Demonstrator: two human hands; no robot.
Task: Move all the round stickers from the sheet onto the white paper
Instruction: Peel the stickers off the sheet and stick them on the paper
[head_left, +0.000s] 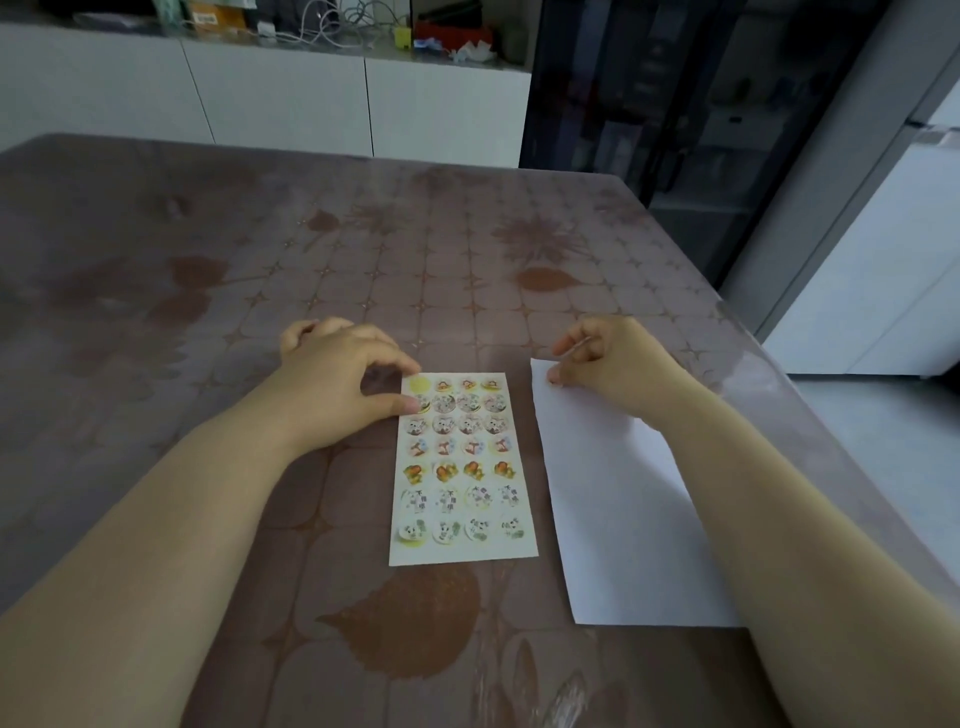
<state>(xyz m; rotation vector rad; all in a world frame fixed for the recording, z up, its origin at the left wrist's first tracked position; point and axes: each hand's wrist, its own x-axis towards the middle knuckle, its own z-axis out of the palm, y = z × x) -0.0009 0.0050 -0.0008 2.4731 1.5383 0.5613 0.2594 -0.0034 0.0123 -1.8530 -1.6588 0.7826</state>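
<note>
The sticker sheet (462, 467) lies flat on the brown patterned surface (234, 260), straight ahead of the person and between the two forearms; its round stickers (470, 423) sit in rows of four, and the top-left circle shows only plain yellow. The white paper (623, 519) lies just beside the sheet on its right, a narrow strip of surface showing between them; its near right part is hidden under the right forearm.

The left hand (337, 384) rests at the sheet's top-left corner; its fingers are loosely curved, the index tip touching the top corner and the thumb tip lying on the left edge by the second row, with nothing gripped between them. The right hand (618, 369) sits over the paper's far left corner; its fingers are curled in, thumb and index pinching a thin pale sliver (577, 345) seen edge-on, too small to say what it is; a lower fingertip touches the paper's corner.

White cabinets (285, 93) stand beyond the surface.
</note>
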